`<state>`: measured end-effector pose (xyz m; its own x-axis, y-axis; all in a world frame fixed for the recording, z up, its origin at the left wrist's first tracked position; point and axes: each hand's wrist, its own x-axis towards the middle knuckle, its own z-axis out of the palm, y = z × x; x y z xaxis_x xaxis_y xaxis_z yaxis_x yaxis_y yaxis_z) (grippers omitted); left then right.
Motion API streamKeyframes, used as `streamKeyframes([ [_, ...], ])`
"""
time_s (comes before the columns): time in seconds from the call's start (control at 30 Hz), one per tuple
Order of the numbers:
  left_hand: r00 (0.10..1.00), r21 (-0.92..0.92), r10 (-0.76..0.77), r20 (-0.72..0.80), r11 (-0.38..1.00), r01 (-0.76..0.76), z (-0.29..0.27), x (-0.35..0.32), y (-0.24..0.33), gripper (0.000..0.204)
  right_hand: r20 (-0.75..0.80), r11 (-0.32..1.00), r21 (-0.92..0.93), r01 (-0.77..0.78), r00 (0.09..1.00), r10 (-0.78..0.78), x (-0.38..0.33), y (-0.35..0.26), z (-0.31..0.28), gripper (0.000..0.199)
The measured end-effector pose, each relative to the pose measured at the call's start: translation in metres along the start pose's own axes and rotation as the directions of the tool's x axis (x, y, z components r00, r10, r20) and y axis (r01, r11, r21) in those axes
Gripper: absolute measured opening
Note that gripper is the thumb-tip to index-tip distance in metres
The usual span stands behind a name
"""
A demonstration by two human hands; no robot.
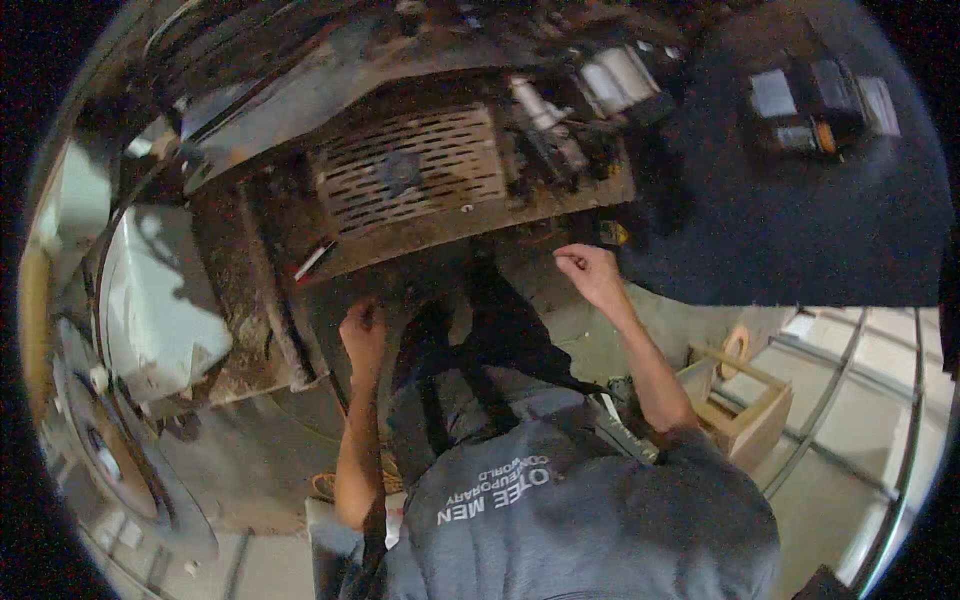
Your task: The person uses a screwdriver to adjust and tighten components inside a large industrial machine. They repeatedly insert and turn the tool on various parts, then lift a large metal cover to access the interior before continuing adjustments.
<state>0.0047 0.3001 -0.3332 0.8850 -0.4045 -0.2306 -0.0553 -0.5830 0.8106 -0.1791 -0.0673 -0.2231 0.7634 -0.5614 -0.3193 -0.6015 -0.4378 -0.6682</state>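
Observation:
My left hand (363, 328) hangs in front of the workbench (560, 200), left of my legs, with its fingers curled in. Anything inside it is hidden. My right hand (588, 270) is raised near the bench's front edge, thumb and fingers drawn together. Whether something small sits in that pinch I cannot make out. Between and beyond the hands, a slotted metal plate (450, 160) lies on the bench, with a small dark block (401, 172) on it. Nearest to my left hand on the bench edge is a slim red-and-white stick-like object (316, 261).
Blurred metal parts (545, 130) and a pale cylindrical piece (615, 80) crowd the bench's back right. A dark-covered table (780, 230) with a dark case (820, 95) stands at right. A wooden box frame (745, 400) is below it. White board (160, 300) and a large wheel (105, 450) stand left.

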Motion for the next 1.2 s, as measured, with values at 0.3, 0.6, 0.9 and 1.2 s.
streamKeyframes([
  [0.3, 0.971, 0.085, -0.04, 0.237, 0.996, 0.021, 0.042, -0.071, 0.038, 0.023, -0.252, 0.975, 0.113, -0.192, 0.943, 0.215, 0.036, 0.129, 0.029, 0.018],
  [0.6, 0.972, 0.03, -0.065, 0.226, 0.998, 0.06, 0.089, -0.106, 0.049, 0.025, -0.318, 0.654, 0.757, -0.01, 0.868, 0.38, 0.107, 0.314, 0.056, 0.011],
  [0.9, 0.931, 0.024, -0.282, 0.23, 0.959, 0.284, 0.134, -0.148, 0.06, 0.026, -0.215, 0.905, 0.426, 0.0, 0.971, 0.101, 0.133, 0.296, 0.043, 0.011],
  [1.2, 0.918, -0.101, -0.36, -0.167, 0.932, 0.347, 0.102, -0.164, 0.084, 0.027, 0.136, 0.997, 0.003, 0.075, 0.988, -0.075, 0.106, 0.186, 0.05, 0.035],
])
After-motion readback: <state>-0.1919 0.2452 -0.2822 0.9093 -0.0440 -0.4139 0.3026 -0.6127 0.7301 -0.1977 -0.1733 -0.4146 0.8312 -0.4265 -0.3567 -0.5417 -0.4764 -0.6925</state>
